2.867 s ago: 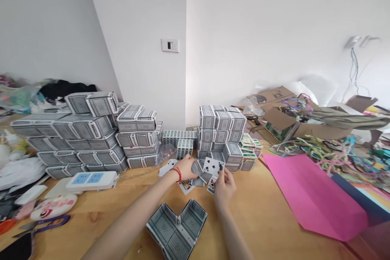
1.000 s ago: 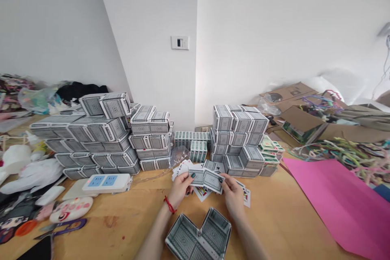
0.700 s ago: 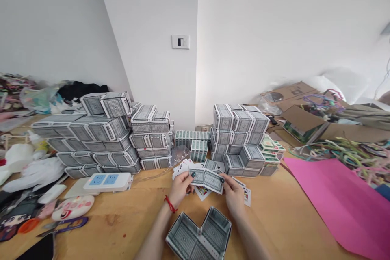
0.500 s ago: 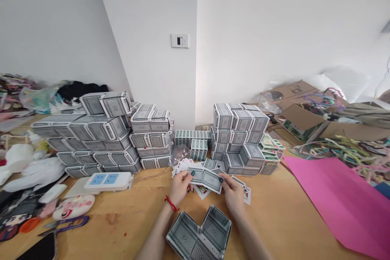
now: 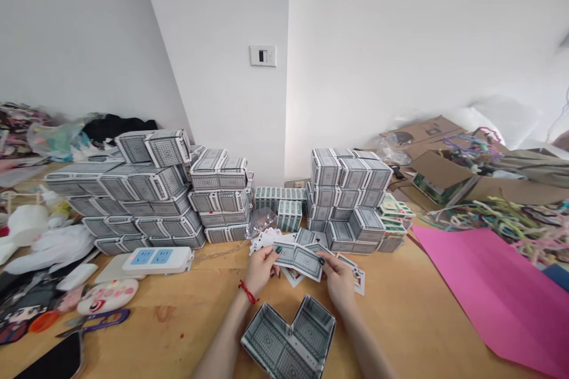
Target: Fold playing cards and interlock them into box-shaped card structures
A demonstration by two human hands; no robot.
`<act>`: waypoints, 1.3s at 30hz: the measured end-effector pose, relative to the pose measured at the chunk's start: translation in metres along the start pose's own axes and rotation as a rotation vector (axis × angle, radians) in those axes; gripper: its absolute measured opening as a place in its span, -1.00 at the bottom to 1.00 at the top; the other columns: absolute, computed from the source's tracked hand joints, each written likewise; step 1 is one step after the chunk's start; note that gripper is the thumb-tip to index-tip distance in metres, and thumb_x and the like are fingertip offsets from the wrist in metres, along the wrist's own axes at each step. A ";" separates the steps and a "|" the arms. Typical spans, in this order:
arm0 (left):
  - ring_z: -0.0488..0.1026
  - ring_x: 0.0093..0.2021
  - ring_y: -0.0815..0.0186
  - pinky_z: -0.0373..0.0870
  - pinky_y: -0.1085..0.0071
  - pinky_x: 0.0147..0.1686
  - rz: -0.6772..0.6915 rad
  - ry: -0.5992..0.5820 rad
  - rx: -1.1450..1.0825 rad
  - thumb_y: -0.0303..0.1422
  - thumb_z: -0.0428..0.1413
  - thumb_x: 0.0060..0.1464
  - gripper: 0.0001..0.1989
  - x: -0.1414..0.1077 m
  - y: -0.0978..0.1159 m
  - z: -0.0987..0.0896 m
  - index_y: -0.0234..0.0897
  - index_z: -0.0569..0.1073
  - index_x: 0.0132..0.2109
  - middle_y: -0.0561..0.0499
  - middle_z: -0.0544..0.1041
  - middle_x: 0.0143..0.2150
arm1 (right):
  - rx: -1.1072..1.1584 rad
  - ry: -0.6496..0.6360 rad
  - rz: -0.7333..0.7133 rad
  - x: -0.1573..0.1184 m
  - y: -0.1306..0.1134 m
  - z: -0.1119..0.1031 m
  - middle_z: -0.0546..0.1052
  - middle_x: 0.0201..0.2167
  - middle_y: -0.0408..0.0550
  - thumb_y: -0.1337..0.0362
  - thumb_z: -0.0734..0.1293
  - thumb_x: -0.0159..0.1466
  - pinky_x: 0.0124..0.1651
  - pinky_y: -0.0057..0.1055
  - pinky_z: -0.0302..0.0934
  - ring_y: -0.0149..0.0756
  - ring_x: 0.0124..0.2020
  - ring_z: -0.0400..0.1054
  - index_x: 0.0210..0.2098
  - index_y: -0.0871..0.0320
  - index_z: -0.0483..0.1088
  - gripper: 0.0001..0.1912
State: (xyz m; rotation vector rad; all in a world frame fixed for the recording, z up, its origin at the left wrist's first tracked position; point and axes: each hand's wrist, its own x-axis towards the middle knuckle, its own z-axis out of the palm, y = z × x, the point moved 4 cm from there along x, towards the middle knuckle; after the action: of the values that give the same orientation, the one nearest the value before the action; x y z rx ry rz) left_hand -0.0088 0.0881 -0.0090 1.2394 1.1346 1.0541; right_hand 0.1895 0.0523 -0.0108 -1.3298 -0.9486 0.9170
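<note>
Two playing cards [image 5: 297,258], backs up and joined or overlapping at their ends, are held level between my hands. My left hand [image 5: 261,272], with a red string bracelet at the wrist, pinches their left end. The right end is pinched by my right hand [image 5: 336,278]. Beneath and behind them lie loose cards, some face up, such as a fan [image 5: 263,239] at the left and a face card [image 5: 358,278] at the right. Nearer to me, between my forearms, sits an open L-shaped box [image 5: 288,340] made of cards.
Stacked card blocks stand at the left [image 5: 146,189], centre left [image 5: 220,195] and right [image 5: 349,195]. Small green card boxes [image 5: 290,215] are between them. A power strip [image 5: 157,260], scissors [image 5: 104,320] and a phone [image 5: 56,361] lie left; pink paper [image 5: 489,290] lies right.
The whole view has shifted slightly. Both hands keep their hold on the cards, with hardly any visible movement.
</note>
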 end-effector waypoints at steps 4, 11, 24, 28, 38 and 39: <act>0.15 -0.77 0.48 -0.01 0.54 -0.70 0.005 -0.004 0.002 -0.18 0.01 -0.08 -0.73 0.001 -0.001 -0.001 -0.28 0.25 -0.56 0.17 0.26 -0.80 | -0.003 -0.020 0.003 0.000 0.002 0.000 0.49 -0.58 -0.11 0.26 0.26 -0.11 -0.51 -0.43 0.11 -0.26 -0.54 0.29 -0.46 0.16 0.51 -0.75; 0.14 -0.77 0.48 -0.03 0.54 -0.72 0.011 0.000 0.013 -0.14 0.02 -0.10 -0.70 0.000 0.000 -0.002 -0.30 0.28 -0.55 0.18 0.24 -0.80 | 0.056 -0.069 0.033 0.000 0.003 0.002 0.47 -0.63 -0.13 0.28 0.26 -0.11 -0.56 -0.45 0.12 -0.33 -0.62 0.25 -0.46 0.18 0.50 -0.75; 0.09 -0.79 0.51 -0.09 0.55 -0.73 0.006 -0.021 0.040 -0.13 0.01 -0.09 -0.68 -0.001 0.003 -0.004 -0.30 0.27 -0.57 0.19 0.20 -0.82 | 0.080 -0.118 0.121 0.001 0.008 0.004 0.40 -0.71 -0.19 0.29 0.26 -0.13 -0.61 -0.44 0.10 -0.38 -0.70 0.19 -0.43 0.19 0.50 -0.73; 0.05 -0.80 0.52 -0.12 0.55 -0.72 0.021 -0.024 0.062 -0.13 0.01 -0.09 -0.67 0.000 0.003 -0.007 -0.31 0.27 -0.58 0.21 0.15 -0.83 | 0.092 -0.121 0.109 0.001 0.010 0.004 0.40 -0.72 -0.19 0.29 0.27 -0.12 -0.62 -0.44 0.12 -0.38 -0.71 0.19 -0.43 0.19 0.49 -0.74; 0.02 -0.80 0.55 -0.13 0.56 -0.72 0.005 -0.051 0.065 -0.13 0.00 -0.08 -0.67 0.000 0.001 -0.009 -0.30 0.23 -0.59 0.21 0.16 -0.83 | 0.037 -0.170 0.117 -0.001 0.007 0.005 0.42 -0.70 -0.19 0.31 0.25 -0.10 -0.60 -0.45 0.13 -0.39 -0.70 0.21 -0.39 0.21 0.48 -0.72; 0.01 -0.81 0.55 -0.13 0.56 -0.72 0.001 -0.058 0.065 -0.13 0.00 -0.08 -0.67 0.000 0.002 -0.009 -0.30 0.23 -0.59 0.21 0.16 -0.83 | 0.026 -0.172 0.114 -0.001 0.006 0.005 0.41 -0.70 -0.19 0.31 0.25 -0.09 -0.60 -0.45 0.13 -0.38 -0.70 0.21 -0.39 0.22 0.48 -0.72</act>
State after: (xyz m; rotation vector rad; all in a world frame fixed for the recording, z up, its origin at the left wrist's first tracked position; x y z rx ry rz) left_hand -0.0176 0.0893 -0.0073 1.3136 1.1313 0.9827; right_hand 0.1848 0.0535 -0.0167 -1.3088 -0.9956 1.1418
